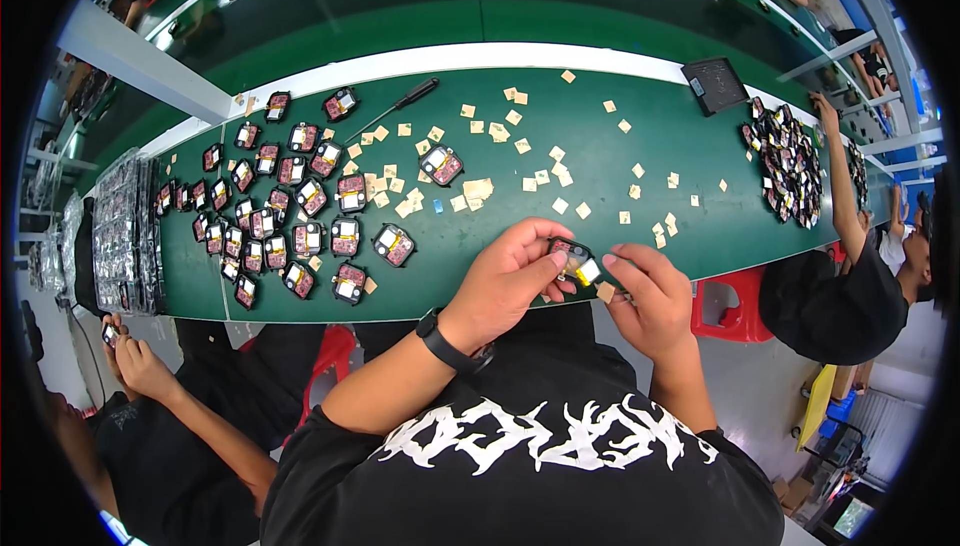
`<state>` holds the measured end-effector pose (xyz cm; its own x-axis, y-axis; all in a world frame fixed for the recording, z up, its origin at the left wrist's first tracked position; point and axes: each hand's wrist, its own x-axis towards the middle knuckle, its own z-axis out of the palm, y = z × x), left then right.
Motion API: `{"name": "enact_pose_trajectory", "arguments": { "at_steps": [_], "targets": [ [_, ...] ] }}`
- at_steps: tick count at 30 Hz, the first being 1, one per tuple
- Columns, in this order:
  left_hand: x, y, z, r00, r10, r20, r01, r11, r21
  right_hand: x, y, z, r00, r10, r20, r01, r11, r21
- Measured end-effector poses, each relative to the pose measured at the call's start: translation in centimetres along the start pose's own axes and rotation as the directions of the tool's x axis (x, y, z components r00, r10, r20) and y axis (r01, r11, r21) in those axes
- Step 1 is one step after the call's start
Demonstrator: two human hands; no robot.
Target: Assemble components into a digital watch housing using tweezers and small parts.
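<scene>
We find a bare stretch of counter point(725, 224) to the right of the right grip point(650, 296), passable with only a few beige squares point(695, 201) lying flat. We record a dense heap of black units point(795, 166) closing its far end, with a co-worker's arm point(844, 166) just beyond. Ahead, more flat squares leave overhead clearance. Leftward, we note a lone unit point(440, 165), then closely set units point(308, 238) with narrow gaps, up to a wrapped stack point(130, 231). A screwdriver point(415, 95) and a black tray point(712, 92) obstruct the far side
</scene>
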<state>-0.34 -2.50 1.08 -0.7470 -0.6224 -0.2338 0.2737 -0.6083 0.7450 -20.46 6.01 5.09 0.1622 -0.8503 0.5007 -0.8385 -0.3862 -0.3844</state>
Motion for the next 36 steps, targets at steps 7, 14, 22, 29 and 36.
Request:
{"name": "enact_pose_trajectory", "arguments": {
  "at_steps": [7, 14, 22, 29, 36],
  "targets": [
    [0.0, -0.9, 0.0, 0.991, 0.113, -0.070, -0.108, 0.991, 0.074, -0.2, 0.2, -0.2, 0.976, 0.209, 0.058, -0.214, 0.972, 0.099],
    [0.0, -1.9, -0.3, 0.979, 0.170, -0.115, -0.143, 0.966, 0.214, -0.7, -0.4, 0.2, 0.871, 0.469, 0.145, -0.485, 0.868, 0.110],
    [-0.3, -1.8, -0.1, 0.977, 0.197, -0.080, -0.160, 0.931, 0.329, -0.7, -0.8, 1.2, 0.739, 0.620, 0.265, -0.674, 0.690, 0.265],
    [-0.5, -2.3, 0.1, 0.951, 0.289, -0.110, -0.207, 0.859, 0.469, 0.0, -2.1, 0.9, 0.664, 0.638, 0.390, -0.742, 0.497, 0.449],
    [-0.6, -2.5, 0.2, 0.930, 0.348, -0.120, -0.235, 0.812, 0.534, 0.3, -2.8, 1.4, 0.638, 0.626, 0.448, -0.761, 0.425, 0.490]
  ]
}}
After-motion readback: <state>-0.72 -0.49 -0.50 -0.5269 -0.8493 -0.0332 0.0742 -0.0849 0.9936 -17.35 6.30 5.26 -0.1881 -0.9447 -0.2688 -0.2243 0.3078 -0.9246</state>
